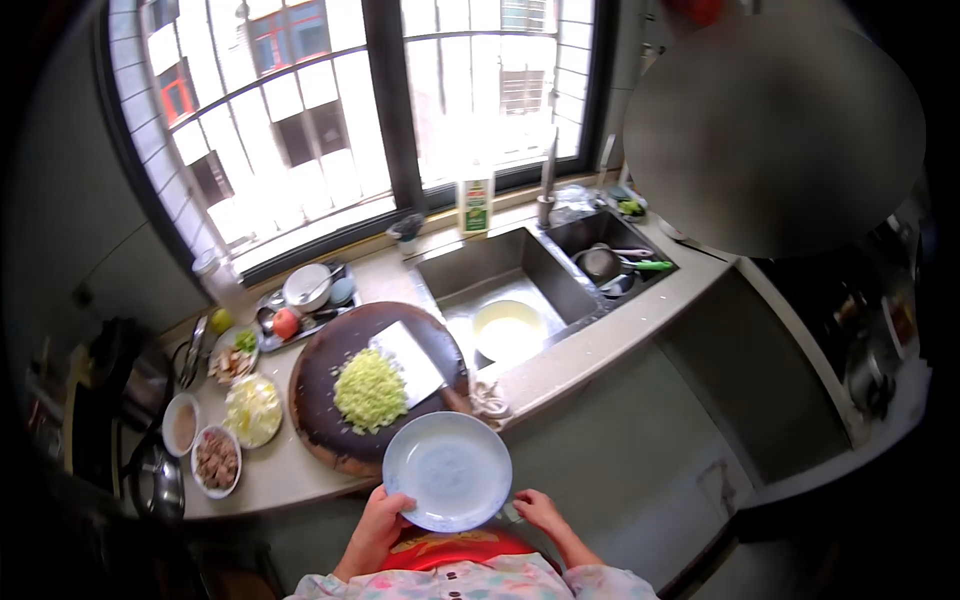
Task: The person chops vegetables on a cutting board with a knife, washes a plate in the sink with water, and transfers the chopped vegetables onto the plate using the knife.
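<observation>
My left hand (pixel 382 522) grips the rim of a pale blue-white plate (pixel 447 471), thumb on top; its bare inside faces up. Just right of the plate is my right hand (pixel 541 513), apart from it, fingers curled; whether something small is in them I cannot make out. Beyond the plate lies a round, dark wooden chopping board (pixel 318 372). On it sit a heap of finely chopped pale green vegetable (pixel 370 391) and a cleaver (pixel 409 363), blade flat, its wooden handle (pixel 456 401) pointing toward the plate.
Left of the board stand a bowl of meat (pixel 216 461), a plate of cut pale vegetable (pixel 253 410) and a tray (pixel 330 317) with a tomato. A white cloth (pixel 489 398) lies by the counter edge. The sink (pixel 560 290) holds a pale bowl (pixel 508 330); pans fill the smaller basin.
</observation>
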Motion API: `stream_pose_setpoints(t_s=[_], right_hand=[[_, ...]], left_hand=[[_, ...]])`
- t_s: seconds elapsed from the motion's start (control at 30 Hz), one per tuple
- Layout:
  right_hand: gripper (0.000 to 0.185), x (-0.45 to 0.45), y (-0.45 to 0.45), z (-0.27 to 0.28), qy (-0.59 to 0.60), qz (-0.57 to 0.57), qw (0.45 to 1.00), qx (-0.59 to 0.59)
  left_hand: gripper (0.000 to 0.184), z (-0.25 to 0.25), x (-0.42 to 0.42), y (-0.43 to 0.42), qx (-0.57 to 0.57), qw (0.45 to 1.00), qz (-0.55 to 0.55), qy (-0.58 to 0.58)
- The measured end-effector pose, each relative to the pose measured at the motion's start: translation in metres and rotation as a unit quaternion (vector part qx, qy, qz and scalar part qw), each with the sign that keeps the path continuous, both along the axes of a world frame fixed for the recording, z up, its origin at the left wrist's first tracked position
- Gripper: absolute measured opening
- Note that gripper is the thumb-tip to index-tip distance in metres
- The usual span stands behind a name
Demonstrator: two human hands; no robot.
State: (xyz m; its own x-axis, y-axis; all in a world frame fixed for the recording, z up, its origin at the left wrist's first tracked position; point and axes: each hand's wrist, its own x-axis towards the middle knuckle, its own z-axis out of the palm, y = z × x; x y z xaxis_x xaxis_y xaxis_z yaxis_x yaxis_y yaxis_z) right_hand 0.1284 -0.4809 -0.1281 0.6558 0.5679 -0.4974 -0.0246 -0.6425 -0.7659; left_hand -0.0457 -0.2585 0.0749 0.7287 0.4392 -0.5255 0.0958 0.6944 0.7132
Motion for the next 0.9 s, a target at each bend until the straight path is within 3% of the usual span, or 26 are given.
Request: stream_pose_setpoints(t_s=[0.13, 0.23, 0.4, 0.5, 0.63, 0.8, 0.83, 0.9], right_hand=[[0.040, 0.008, 0.013, -0.003, -0.023, -0.010, 1.000, 0.005], [0.042, 0.023, 0.016, 0.055, -0.026, 0.003, 0.999, -0.038], [0.044, 0.062, 0.001, 0.089, -0.045, -0.046, 0.996, -0.060], [0.040, 0.101, -0.017, 0.072, -0.085, -0.069, 0.994, -0.019], [0.038, 0.175, -0.040, 0.062, -0.104, -0.068, 0.992, 0.012], [0.031, 0.281, -0.045, 0.099, -0.193, -0.041, 0.979, 0.060], [0.030, 0.298, -0.041, 0.101, -0.202, -0.038, 0.975, 0.079], [0.029, 0.333, -0.030, 0.117, -0.205, -0.024, 0.974, 0.098]], left_hand=[[0.047, 0.002, 0.030, 0.019, 0.007, 1.000, 0.000, 0.001], [0.038, -0.034, 0.050, 0.040, -0.001, 0.998, -0.056, -0.013], [0.036, -0.001, 0.112, 0.034, 0.008, 0.999, -0.051, -0.001], [0.036, -0.004, 0.150, 0.026, 0.017, 0.999, -0.043, 0.005], [0.035, -0.015, 0.217, -0.001, 0.026, 0.999, 0.007, 0.030], [0.038, -0.019, 0.284, -0.043, -0.022, 0.992, 0.120, 0.034], [0.045, -0.033, 0.285, -0.040, -0.040, 0.995, 0.081, 0.035], [0.041, -0.020, 0.297, -0.047, -0.039, 0.991, 0.117, 0.047]])
